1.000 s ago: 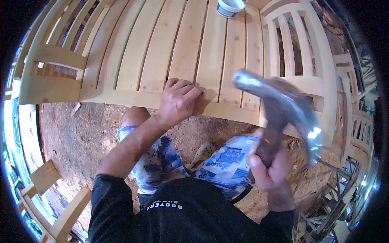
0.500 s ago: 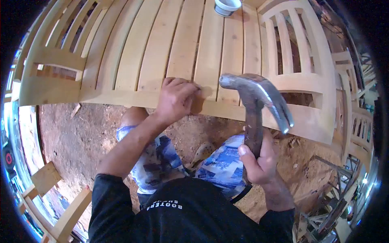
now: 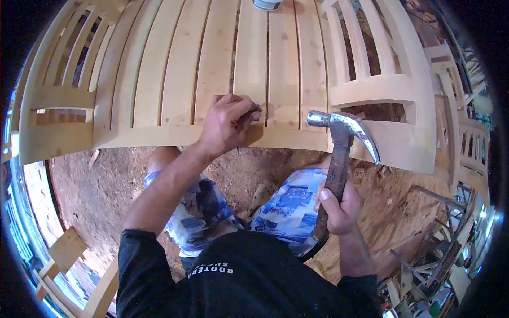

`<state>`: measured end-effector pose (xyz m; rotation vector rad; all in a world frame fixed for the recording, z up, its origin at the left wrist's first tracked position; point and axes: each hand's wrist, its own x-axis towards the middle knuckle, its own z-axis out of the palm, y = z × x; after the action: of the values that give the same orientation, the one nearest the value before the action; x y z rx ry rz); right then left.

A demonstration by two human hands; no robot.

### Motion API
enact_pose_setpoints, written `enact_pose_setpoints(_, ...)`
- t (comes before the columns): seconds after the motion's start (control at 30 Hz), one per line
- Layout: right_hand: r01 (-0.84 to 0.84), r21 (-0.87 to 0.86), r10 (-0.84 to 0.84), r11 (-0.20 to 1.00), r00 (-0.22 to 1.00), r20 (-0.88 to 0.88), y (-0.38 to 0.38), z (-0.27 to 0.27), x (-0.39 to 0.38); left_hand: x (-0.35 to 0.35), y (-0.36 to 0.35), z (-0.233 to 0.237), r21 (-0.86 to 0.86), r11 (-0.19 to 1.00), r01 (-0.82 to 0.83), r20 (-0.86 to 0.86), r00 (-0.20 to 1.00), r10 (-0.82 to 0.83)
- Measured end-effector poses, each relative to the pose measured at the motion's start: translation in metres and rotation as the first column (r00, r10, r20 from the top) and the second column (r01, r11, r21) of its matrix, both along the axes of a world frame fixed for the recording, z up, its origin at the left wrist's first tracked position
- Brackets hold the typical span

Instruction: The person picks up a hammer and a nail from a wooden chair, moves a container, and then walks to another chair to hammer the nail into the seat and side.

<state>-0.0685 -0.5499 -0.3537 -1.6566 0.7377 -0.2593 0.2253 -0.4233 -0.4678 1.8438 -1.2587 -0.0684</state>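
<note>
Holding hammer [image 3: 339,153], right hand [image 3: 342,209] (farther from left hand [image 3: 225,122])

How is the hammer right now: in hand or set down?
In hand. The right hand is wrapped around the handle of the hammer, its striking face toward the left hand.

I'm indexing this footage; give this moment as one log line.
left hand: pinching small unclear item at bench edge | right hand: gripping hammer by handle | tub: on slats

Wood wkshp, prob.: 1 slatted bench [image 3: 180,79], claw hammer [image 3: 342,135], more slatted furn. [image 3: 452,122] nearby, dirt floor [image 3: 95,191].
</note>
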Motion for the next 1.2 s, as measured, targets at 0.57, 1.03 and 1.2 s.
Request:
enact_pose_setpoints(0.57, -0.113, -0.162, 0.107, 0.980, 0.993, -0.040, -0.001, 0.004, 0.015, -0.005, 0.005, 0.004, 0.006, 0.997, 0.080, 0.265, 0.961, -0.079)
enact_pose_setpoints(1.03, -0.479, -0.480, 0.390, 0.735, 0.878, -0.279, 0.003, 0.033, 0.035, -0.008, 0.008, 0.005, 0.008, 0.997, 0.080, 0.342, 0.936, -0.078)
enact_pose_setpoints(1.2, -0.293, -0.439, 0.245, 0.850, 0.956, -0.163, 0.004, 0.030, 0.042, -0.010, 0.009, 0.006, -0.038, 0.997, 0.065, 0.266, 0.962, -0.052)
